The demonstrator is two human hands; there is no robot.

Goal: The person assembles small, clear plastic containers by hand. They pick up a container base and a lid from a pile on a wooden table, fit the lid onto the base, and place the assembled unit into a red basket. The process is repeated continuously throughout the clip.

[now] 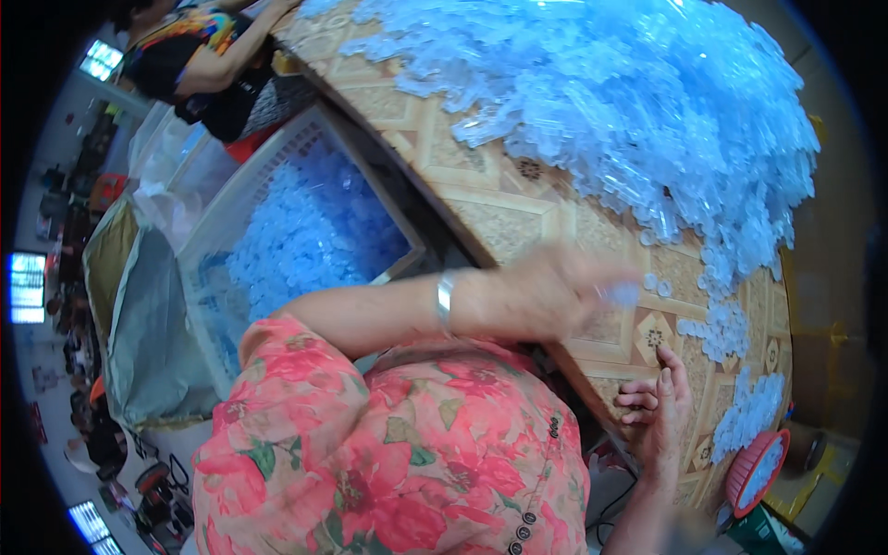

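Pinching bluish piece (622,295), left grip (544,292) blurred

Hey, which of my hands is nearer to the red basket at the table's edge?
Right. Your right hand is up and left of the red basket in the picture; your left hand is farther up and left, over the table.

The pieces (592,102) are blue, the shirt (407,453) pink-floral.

Bright windows (27,288), dark curved rim, left grip (546,291) seemingly motion-blurred.
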